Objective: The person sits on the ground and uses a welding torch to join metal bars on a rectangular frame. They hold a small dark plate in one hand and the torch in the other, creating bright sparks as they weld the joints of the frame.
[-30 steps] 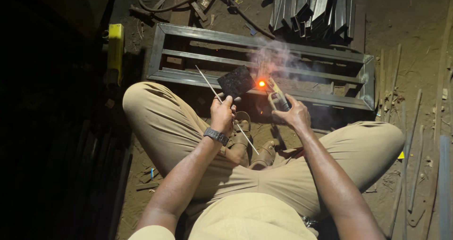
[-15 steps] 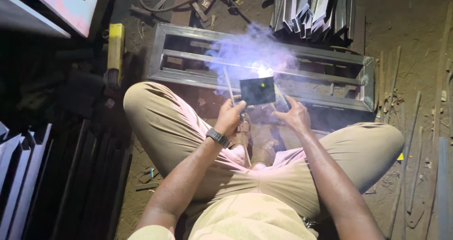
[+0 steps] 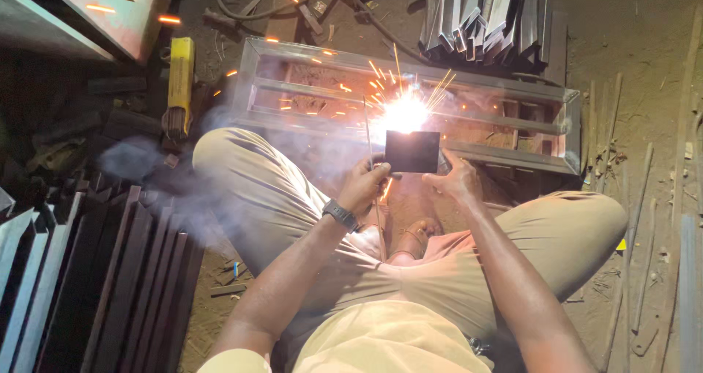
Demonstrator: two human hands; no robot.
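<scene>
While sparks fly at twelve o'clock, a welding rod [image 3: 368, 135] is gripped in the left hand [image 3: 364, 185] and a dark shield plate [image 3: 412, 151] pinched by the right hand [image 3: 455, 180] over the steel frame [image 3: 512, 98]; a steady bead is judged underway, with slow rod feed called for next.

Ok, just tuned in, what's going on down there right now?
A person squats on the dirt floor, welding a rectangular metal frame. The left hand holds a thin welding rod whose tip meets the frame at a bright arc throwing sparks and smoke. The right hand holds a dark filter plate up between the arc and the camera. Cut metal sections are stacked behind the frame.
</scene>
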